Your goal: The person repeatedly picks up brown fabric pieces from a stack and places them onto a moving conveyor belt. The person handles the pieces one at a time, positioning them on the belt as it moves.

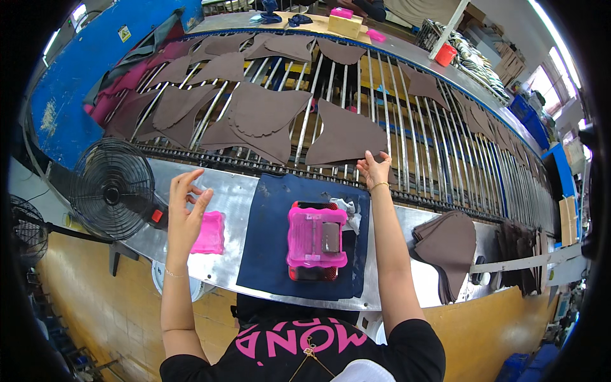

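Observation:
My right hand (375,170) reaches to the near edge of the bar conveyor, its fingers pinching the lower right corner of a brown cut material piece (347,135). That piece lies across the metal bars. My left hand (187,210) is raised over the metal table with its fingers apart and nothing in them. Beside it lies a flat pink scalloped piece (211,233). Between my arms, a pink scalloped holder (313,237) rests on a black and red object (313,274), on a dark blue cloth (262,254).
More brown pieces (267,111) spread over the conveyor bars (398,121). A black fan (112,191) stands at the left, by a blue machine housing (60,121). Brown pieces are stacked (449,245) on the metal table at the right. A crumpled white scrap (347,207) lies by the holder.

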Available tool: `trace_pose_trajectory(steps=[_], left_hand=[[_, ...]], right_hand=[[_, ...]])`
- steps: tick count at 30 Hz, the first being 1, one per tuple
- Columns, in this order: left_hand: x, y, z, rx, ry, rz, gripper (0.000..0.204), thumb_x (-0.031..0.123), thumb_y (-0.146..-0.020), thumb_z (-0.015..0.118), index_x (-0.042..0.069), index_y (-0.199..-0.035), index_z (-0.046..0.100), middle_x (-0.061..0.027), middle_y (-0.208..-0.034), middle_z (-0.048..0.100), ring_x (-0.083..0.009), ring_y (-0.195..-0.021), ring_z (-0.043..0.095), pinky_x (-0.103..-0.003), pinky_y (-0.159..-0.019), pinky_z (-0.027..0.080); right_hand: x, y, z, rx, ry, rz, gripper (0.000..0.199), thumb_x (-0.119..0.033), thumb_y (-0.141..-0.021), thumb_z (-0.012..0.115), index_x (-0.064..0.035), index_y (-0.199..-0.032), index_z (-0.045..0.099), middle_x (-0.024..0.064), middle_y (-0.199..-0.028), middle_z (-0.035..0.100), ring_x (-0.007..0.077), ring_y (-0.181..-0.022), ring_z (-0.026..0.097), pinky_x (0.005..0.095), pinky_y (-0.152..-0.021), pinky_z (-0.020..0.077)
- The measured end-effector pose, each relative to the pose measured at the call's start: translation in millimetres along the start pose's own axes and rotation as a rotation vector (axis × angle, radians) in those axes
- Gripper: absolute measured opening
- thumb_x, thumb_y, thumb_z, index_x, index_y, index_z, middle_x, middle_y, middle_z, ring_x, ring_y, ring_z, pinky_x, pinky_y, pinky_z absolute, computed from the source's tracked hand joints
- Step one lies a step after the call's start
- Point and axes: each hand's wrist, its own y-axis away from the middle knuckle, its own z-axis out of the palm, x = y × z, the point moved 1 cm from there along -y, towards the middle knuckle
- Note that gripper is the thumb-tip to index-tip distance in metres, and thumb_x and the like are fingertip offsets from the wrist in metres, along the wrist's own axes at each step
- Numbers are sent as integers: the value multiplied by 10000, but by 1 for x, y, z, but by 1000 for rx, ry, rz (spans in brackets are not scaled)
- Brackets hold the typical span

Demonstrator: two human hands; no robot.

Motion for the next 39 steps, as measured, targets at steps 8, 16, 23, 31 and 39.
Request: trace_pose_trajectory(steps=[8,16,23,31,39], left_hand=[[16,0,27,-84,6,57,404,103,-836,669,86,-1224,559,-48,-1147,513,-100,-822,527,-245,-729,419],[18,3,64,-193,137,21,421,72,-861,638,79,-1264,520,-52,-1202,510,-80,-811,518,-227,-731,410],[20,6,83,-252,198,60,438,114,-883,638,71,-1295,495,-49,-1191,511,-84,-827,510,-230,-754,414],[18,17,67,-260,170,12,440,84,-873,625,67,-1294,499,-56,-1189,515,-83,-823,508,-229,-761,406],[47,10,84,-275,200,167,500,80,-815,688,58,-1283,514,-79,-1183,528,-130,-856,556,-245,-773,442]], right_hand=[[-77,76,-130,135,338,-294,383,-223,-876,659,-88,-1141,417,75,-672,578,141,-485,549,253,-420,467],[-95,200,-350,994,1494,-53,593,-438,-741,738,-98,-1207,602,150,-1263,524,350,-1148,512,483,-929,444],[-103,224,-357,981,1356,150,656,-494,-708,749,-95,-1207,600,148,-1287,505,351,-1166,503,508,-943,419],[-119,230,-377,708,1526,-34,520,-222,-709,770,-11,-1140,567,213,-1066,641,386,-1016,602,454,-862,483],[-202,302,-218,374,889,-566,230,-189,-966,513,-19,-1114,558,91,-751,637,143,-498,585,235,-387,454]])
